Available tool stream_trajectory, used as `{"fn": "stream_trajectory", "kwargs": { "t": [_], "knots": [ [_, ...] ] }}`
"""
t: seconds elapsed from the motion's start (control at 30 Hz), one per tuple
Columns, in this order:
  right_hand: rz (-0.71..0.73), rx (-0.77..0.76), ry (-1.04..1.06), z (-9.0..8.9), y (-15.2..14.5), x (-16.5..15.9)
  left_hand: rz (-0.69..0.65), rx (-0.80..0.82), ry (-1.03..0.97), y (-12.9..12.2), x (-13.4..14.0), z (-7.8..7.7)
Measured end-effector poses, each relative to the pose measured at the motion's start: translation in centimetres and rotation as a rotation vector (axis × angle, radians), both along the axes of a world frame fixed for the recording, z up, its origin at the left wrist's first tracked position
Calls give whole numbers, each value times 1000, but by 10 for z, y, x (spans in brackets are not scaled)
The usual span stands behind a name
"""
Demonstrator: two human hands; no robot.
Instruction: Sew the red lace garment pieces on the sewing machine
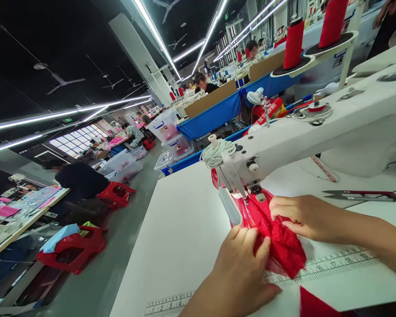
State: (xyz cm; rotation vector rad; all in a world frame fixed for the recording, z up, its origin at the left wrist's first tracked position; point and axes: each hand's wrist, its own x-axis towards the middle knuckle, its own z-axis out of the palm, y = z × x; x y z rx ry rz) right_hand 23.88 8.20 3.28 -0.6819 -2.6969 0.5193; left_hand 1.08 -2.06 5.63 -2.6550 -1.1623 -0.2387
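Observation:
Red lace fabric (285, 242) lies bunched under the needle area of a white sewing machine (284, 141). My left hand (242, 259) is at its near left side, fingers curled down onto the cloth close to the presser foot (246, 200). On the right, my right hand (303, 215) pinches a fold of the same fabric between thumb and fingers. A grey lamp-like piece (230, 207) hangs left of the needle. The fingertips of both hands are partly hidden by the cloth.
Thread snips (361, 195) lie right of the machine. A printed ruler (330, 263) runs along the white table (171, 229). A red cloth piece (315, 304) is at the near edge. Red thread cones (293, 44) stand behind. Other people sit at tables; red stools (74, 251) stand left.

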Motion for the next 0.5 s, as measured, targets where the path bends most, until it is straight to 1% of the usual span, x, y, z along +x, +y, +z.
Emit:
{"fn": "stream_trajectory", "kwargs": {
  "t": [0.07, 0.13, 0.2, 0.3, 0.37, 0.5],
  "knots": [
    [30, -6, -95, 4, -11, 5, 11, 102, 46, -4, 6, -6],
    [22, 52, -124, 1, -19, 5, -5, 153, 61, -3, 11, -16],
    [-8, 104, -61, -7, -21, 3, -45, 143, 49, 2, 12, -24],
    [-29, 110, 56, -16, -16, -2, -55, 114, 4, 7, 8, -28],
    [-39, 80, 100, -15, -11, -3, -26, 103, -34, 9, 5, -27],
    [-38, -5, 159, -2, -3, 0, 100, 92, -155, 8, 1, -29]
  ]
}}
